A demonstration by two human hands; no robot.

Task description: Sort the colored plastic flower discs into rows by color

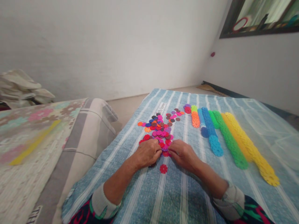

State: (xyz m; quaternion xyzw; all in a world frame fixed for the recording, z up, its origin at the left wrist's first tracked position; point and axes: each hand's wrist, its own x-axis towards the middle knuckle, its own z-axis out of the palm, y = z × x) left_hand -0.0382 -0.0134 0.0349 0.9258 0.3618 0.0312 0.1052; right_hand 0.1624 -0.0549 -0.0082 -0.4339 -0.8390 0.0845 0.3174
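My left hand [149, 151] and my right hand [183, 154] meet at the near edge of a pile of colourful notched plastic snowflake discs [161, 126]. Both are closed in a pinch, their fingertips almost together. Between them shows the thin edge of a purple snowflake disc [164, 150], partly hidden by the fingers. Just under the fingertips lies a red disc, half covered. Closer to me, a single red snowflake disc [163, 169] lies flat on the striped blue cloth [140, 193].
Overlapping rows of discs lie to the right: an orange row [195, 119], a blue row [209, 123], a green row [230, 141] and a yellow row [252, 149]. Clear plastic sheeting [275, 130] lies beyond them. A second covered surface [56, 149] stands at the left.
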